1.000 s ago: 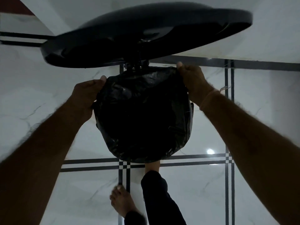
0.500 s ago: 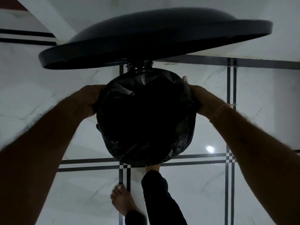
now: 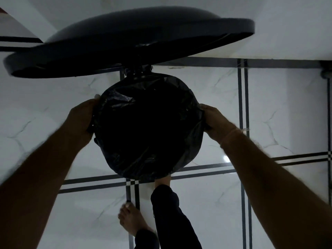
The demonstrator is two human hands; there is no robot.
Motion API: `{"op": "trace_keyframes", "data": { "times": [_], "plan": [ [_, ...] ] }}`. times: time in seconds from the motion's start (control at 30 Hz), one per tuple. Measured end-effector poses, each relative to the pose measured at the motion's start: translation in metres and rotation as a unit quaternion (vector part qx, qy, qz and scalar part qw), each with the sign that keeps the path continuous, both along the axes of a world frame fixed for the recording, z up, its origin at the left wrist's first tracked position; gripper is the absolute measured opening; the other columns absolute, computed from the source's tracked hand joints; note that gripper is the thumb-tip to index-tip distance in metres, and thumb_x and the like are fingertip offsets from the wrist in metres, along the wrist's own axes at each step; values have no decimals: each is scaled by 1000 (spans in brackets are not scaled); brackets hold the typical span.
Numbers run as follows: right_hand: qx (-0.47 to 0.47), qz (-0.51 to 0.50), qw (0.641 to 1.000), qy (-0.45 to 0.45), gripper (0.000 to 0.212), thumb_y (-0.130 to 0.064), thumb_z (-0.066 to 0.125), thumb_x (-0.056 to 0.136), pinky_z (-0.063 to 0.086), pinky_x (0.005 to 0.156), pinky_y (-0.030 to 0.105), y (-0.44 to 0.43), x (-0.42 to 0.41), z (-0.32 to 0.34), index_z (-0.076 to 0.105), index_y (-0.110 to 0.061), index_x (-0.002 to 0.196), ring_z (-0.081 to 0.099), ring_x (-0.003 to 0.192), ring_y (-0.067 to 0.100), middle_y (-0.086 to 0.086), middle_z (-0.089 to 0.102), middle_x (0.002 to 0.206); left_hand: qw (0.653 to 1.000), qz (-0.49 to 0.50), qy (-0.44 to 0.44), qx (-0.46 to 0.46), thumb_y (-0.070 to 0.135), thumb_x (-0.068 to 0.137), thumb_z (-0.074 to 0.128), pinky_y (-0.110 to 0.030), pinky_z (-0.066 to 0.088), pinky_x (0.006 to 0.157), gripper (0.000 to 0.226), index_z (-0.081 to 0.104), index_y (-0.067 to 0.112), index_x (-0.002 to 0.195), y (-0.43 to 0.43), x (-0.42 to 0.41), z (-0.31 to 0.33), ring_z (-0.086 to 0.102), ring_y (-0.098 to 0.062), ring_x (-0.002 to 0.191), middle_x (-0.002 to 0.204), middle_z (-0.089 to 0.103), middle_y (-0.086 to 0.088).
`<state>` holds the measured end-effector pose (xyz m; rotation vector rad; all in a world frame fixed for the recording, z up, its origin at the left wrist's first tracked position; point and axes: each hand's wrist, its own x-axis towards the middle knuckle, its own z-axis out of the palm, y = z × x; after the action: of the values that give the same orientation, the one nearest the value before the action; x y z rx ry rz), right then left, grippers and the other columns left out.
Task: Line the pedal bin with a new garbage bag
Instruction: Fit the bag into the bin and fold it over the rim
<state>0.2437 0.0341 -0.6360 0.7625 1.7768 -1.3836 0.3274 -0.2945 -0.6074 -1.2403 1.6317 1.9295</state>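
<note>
Bent over the pedal bin (image 3: pixel 150 159) on the pale tiled floor (image 3: pixel 269 203), I work a black garbage bag (image 3: pixel 149 126) down around its rim while the lid (image 3: pixel 125 42) stands propped open behind the bin. To the left of the bin, my left hand (image 3: pixel 80 121) curls against the rim with its fingers closed on the folded-over plastic; how firm the pinch is I cannot tell in this dim light. The bag drapes over the whole mouth of the bin between my two hands, its film wrinkled at the back near the hinge and smoother toward the front. To the right of the bin, my right hand (image 3: pixel 214 123) presses the bag's edge against the rim, fingers bent over it, a thread band at the wrist. In front of the bin, one bare foot (image 3: pixel 162 180) appears to rest on the pedal and the other foot (image 3: pixel 131 220) stands nearer me. The risks, as I judge them: the foot slips and the lid drops onto my hands; the thin film tears if I pull it too tight; or the loose back edge by the hinge slides off into the bin once I let go.
</note>
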Motion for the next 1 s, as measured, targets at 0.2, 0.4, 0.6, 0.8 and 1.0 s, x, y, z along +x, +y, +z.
{"op": "trace_keyframes", "data": {
  "times": [0.2, 0.4, 0.6, 0.8, 1.0],
  "plan": [
    [-60, -85, 990, 96, 11, -21, 57, 102, 51, 59, 21, 10, 37, 25, 66, -16, 99, 61, 74, 10, 0, 65, 83, 992, 125, 9, -25, 46, 97, 60, -35, 49, 97, 18, 68, 32, 106, 18, 60, 11, 64, -5, 102, 99, 72, 18],
    [-42, -191, 974, 109, 28, -13, 63, 99, 58, 77, 35, 6, 75, 30, 62, 10, 116, 66, 92, 29, 21, 68, 101, 965, 225, -63, 116, 54, 90, 62, -39, 50, 101, 32, 73, 30, 108, 51, 100, 18, 63, -15, 120, 118, 74, 8],
    [-10, -190, 982, 12, 36, -42, 62, 98, 44, 61, 29, 0, 93, 27, 70, -9, 89, 58, 76, 19, 18, 62, 87, 944, 255, -59, 201, 30, 104, 53, -25, 63, 71, 33, 65, 18, 133, 51, 113, 8, 74, -14, 106, 124, 73, -1],
    [-96, -333, 933, -94, 25, -31, 67, 97, 49, 41, 17, 4, 86, 21, 69, -12, 80, 64, 46, 5, -3, 71, 59, 930, 288, -29, 227, 35, 104, 47, -24, 62, 66, 44, 84, 21, 86, 56, 109, 7, 78, -11, 89, 99, 81, 0],
    [-172, -327, 929, -30, 22, -18, 53, 104, 63, 78, 26, 5, 119, 25, 69, -3, 109, 77, 91, 17, 9, 78, 99, 896, 318, -64, 301, 16, 102, 54, -27, 63, 79, 30, 63, 9, 129, 66, 128, 5, 73, -9, 103, 121, 68, -11]
  ]
}}
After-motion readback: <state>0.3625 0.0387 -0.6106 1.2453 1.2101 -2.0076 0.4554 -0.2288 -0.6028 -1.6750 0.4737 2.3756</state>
